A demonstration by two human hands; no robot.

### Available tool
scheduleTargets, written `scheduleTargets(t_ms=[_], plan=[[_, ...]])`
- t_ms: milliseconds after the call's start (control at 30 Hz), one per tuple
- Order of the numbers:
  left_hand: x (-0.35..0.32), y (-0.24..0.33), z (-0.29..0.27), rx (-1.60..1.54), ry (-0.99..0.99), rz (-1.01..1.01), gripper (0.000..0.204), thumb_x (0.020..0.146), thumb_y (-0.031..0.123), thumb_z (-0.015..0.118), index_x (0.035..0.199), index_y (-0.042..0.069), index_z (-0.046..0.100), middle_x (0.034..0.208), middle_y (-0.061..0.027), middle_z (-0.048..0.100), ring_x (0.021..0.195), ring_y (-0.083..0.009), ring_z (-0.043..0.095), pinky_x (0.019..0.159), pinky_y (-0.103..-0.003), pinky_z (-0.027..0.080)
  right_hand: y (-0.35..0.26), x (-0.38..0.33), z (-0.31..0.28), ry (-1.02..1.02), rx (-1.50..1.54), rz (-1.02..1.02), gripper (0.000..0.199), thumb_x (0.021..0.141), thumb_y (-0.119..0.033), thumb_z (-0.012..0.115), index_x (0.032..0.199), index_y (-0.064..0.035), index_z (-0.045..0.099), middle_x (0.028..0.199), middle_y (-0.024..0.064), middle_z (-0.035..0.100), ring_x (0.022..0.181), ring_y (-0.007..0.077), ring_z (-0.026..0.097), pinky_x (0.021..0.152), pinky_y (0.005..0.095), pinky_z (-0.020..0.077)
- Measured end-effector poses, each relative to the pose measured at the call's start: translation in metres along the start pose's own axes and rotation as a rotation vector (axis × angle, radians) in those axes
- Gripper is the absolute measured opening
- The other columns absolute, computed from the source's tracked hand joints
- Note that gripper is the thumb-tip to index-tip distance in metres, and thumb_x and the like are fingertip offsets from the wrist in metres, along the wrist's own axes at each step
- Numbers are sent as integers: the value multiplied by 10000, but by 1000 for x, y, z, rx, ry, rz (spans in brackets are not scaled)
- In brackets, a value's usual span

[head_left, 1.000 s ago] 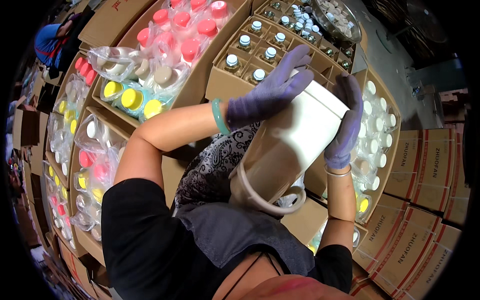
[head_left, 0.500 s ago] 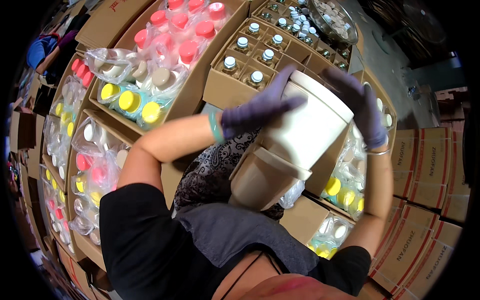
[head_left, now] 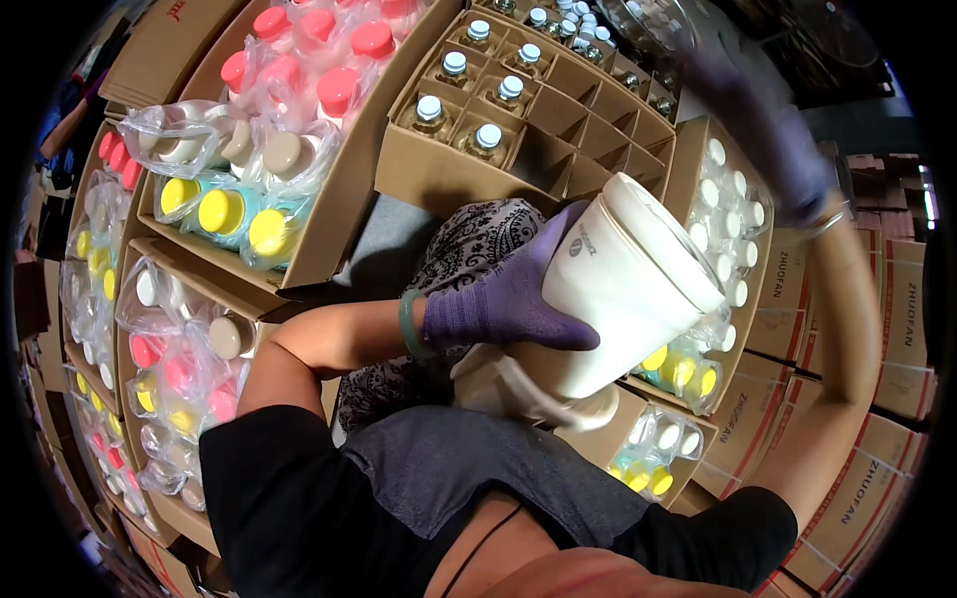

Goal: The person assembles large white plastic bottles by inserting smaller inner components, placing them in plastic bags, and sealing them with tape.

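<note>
My left hand [head_left: 523,299], in a purple glove, grips a large white tapered plastic container [head_left: 638,279] from its left side, thumb across the front and fingers round the back. The container tilts in front of my lap, its wide rimmed end toward the upper right. Against its lower end is a cream rimmed piece [head_left: 533,389]; whether the two are joined I cannot tell. My right hand [head_left: 768,140], also gloved in purple, is off the container at the upper right. Motion smears its fingers. It is nearest a glass bowl [head_left: 653,25].
Ahead stands a divided carton [head_left: 439,174] with clear bottles under pale blue caps in some cells. At left, a carton [head_left: 324,224] holds bagged bottles with pink, yellow and beige caps. White-capped bottles [head_left: 733,224] fill a carton at right. Sealed cartons [head_left: 877,468] are stacked beyond my right arm.
My right hand has left the white container and swung up to the right. My left hand has slid lower round the container, which has come down slightly. The view has shifted a little.
</note>
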State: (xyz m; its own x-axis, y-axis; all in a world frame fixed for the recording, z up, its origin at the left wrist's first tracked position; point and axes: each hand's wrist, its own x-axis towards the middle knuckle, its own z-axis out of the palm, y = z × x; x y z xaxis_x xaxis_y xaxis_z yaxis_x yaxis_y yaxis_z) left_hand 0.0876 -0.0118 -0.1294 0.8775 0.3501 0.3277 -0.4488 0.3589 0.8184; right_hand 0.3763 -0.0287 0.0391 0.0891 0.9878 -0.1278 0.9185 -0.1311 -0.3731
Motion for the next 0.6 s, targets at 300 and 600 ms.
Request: scheduleTargets(t_ms=[300, 600], plan=[[-4, -5, -10, -70, 3, -96, 1135, 609, 313, 916, 1488, 3, 268, 1373, -140, 484, 1279, -231, 493, 1088, -393, 427, -16, 14, 40, -153, -271, -91, 482, 1059, -358, 412, 1428, -62, 506, 1430, 129, 514, 1262, 226, 524, 1050, 342, 414], [2, 8, -12, -79, -33, -187, 1206, 611, 283, 915, 1537, -5, 198, 1467, -143, 434, 1359, -238, 435, 1149, -393, 360, -13, 21, -24, 87, -400, -153, 506, 1065, -375, 395, 1450, -57, 478, 1466, 120, 487, 1263, 213, 530, 1067, 339, 406]])
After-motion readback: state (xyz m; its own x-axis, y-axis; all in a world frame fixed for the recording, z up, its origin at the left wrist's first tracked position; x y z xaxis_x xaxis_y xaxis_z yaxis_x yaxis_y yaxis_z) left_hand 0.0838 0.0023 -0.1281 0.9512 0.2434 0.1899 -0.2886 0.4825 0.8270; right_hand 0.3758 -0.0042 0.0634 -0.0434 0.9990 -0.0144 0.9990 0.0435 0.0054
